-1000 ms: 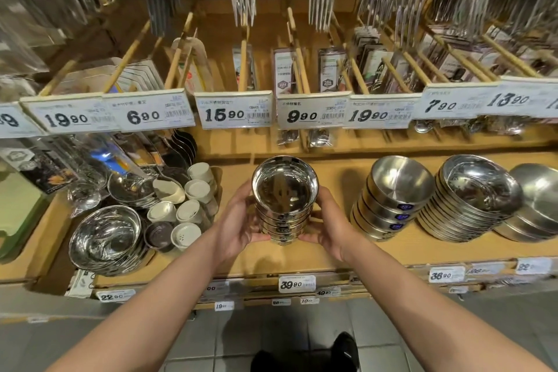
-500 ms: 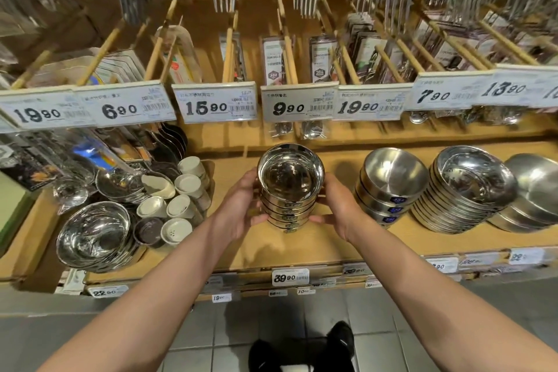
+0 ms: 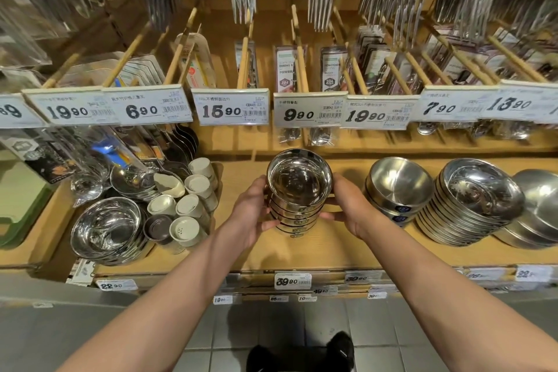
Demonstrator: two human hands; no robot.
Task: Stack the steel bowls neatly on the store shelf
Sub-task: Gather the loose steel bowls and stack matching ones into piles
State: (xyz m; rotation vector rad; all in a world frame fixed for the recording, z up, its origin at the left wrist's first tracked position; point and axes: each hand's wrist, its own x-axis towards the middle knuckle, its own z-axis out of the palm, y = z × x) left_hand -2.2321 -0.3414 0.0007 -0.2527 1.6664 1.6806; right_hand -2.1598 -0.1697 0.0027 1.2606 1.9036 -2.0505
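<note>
Both hands on the bowl stack, centre of frame.
My left hand [image 3: 252, 214] and right hand [image 3: 351, 210] curl round the stack of steel bowls [image 3: 297, 193] over the wooden shelf [image 3: 332, 251] (grip unchanged from half a second ago); the other bowl stacks [image 3: 398, 187] sit just right.

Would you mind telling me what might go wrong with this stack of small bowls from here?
The stack of small bowls is tall and narrow, held only from the sides by the left hand and right hand, so it may topple on release. The neighbouring bowl stack already leans, and a nudge from the right hand might tip it.
</note>
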